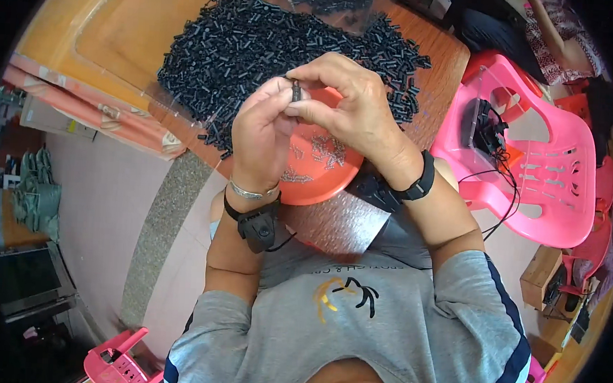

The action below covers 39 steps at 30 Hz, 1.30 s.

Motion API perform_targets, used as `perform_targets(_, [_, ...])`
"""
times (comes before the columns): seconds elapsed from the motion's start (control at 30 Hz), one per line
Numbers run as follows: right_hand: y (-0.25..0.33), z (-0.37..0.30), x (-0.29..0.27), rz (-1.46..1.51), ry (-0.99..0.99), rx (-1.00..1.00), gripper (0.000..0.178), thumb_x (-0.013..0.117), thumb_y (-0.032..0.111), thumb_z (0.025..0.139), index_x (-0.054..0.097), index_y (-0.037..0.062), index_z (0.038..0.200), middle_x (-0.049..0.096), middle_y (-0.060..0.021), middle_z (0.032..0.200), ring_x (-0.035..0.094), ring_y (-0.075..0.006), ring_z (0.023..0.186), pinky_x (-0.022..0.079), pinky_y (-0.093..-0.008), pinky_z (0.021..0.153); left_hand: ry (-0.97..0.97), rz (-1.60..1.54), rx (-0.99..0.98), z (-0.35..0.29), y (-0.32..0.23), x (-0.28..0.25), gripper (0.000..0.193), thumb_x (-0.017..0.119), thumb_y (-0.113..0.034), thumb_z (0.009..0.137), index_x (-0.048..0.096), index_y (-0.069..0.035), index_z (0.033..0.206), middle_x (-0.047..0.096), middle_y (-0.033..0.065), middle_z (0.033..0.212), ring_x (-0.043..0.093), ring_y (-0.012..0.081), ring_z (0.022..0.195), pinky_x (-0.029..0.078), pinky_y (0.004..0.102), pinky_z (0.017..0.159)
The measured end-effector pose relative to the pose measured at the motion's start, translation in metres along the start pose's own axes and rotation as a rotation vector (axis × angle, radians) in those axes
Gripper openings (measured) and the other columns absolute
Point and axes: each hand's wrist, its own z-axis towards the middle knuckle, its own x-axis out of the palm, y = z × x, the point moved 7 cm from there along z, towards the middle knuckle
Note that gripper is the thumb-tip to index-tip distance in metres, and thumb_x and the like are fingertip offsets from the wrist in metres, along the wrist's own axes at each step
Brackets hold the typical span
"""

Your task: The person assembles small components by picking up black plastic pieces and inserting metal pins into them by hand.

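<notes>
Wood-toned tabletop point(127, 36), rounded edge running down the left side; beyond it, open pale floor point(104, 209) with a speckled grey strip. A flat orange-and-white package point(89, 107) lies along that table edge, overhanging it slightly.

Black small plastic parts, a large loose heap point(259, 43), cover the table centre. The heap's near margin reaches almost to the table edge, behind the hands.

Left hand point(261, 137): raised over the heap's near edge, fingers closed, thumb and fingertips pinched on a small dark cylindrical piece point(296, 90). A metal bangle and a black wrist strap with a small device sit on this wrist.

Right hand point(352, 107): meets the left from the other side, thumb and forefinger clamped on the same piece, other fingers curled above. A black band sits on this wrist. The piece is held in the air between both hands, above the orange dish.

Orange round dish point(322, 161): below the hands, at the table edge, holding a few small grey bits.

Pink plastic chair point(537, 162): right of the table, well apart from the hands, black cabled gear on its seat. The gap between chair and table is narrow.
</notes>
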Motion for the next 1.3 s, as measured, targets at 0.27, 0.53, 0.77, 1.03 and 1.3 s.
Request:
perform_targets(0.27, [0.002,0.002,-0.005,0.063,-0.046,-0.044,0.032,0.076,0.013,0.065,0.065,0.0035,0.093,0.063,-0.0070,0.081,0.062,-0.0213,0.078,0.051,-0.0307,0.069,-0.014,-0.044,-0.001,0.000,-0.004,0.004,0.019,0.039,-0.009,0.092,0.053,0.002,0.098,0.055,0.0044,0.089,0.051,0.0098,0.082,0.040,0.0243,0.076])
perform_targets(0.53, [0.000,0.001,-0.005,0.094,-0.008,-0.010,0.033,0.079,0.011,0.065,0.065,0.0028,0.095,0.065,-0.0088,0.091,0.063,-0.0196,0.084,0.051,-0.0289,0.074,-0.024,0.016,-0.011,-0.001,-0.007,0.007,0.017,0.046,-0.013,0.087,0.053,0.000,0.095,0.055,0.0037,0.087,0.051,0.0094,0.082,0.039,0.0233,0.076])
perform_targets(0.77, [0.002,0.002,-0.005,0.091,-0.008,-0.001,0.032,0.078,0.011,0.065,0.065,0.0032,0.093,0.065,-0.0084,0.090,0.063,-0.0203,0.084,0.050,-0.0298,0.076,-0.007,0.053,-0.008,-0.001,-0.005,0.006,0.016,0.047,-0.014,0.087,0.053,-0.001,0.094,0.054,0.0018,0.086,0.048,0.0073,0.079,0.037,0.0218,0.074])
perform_targets(1.03, [0.006,0.003,-0.004,0.043,-0.020,-0.059,0.030,0.078,0.011,0.063,0.066,0.0042,0.091,0.066,-0.0080,0.088,0.063,-0.0220,0.083,0.049,-0.0320,0.075,-0.019,0.106,-0.034,0.000,-0.004,0.002,0.022,0.043,-0.015,0.090,0.054,0.002,0.098,0.055,0.0006,0.087,0.047,0.0065,0.078,0.037,0.0216,0.073])
perform_targets(1.3, [0.011,-0.001,-0.001,-0.120,-0.043,-0.076,0.030,0.079,0.015,0.064,0.066,0.0045,0.089,0.066,-0.0083,0.084,0.063,-0.0239,0.078,0.050,-0.0318,0.070,-0.079,-0.076,-0.014,-0.002,0.002,0.005,0.017,0.039,-0.010,0.091,0.052,0.000,0.091,0.053,0.0035,0.085,0.049,0.0107,0.079,0.040,0.0267,0.076])
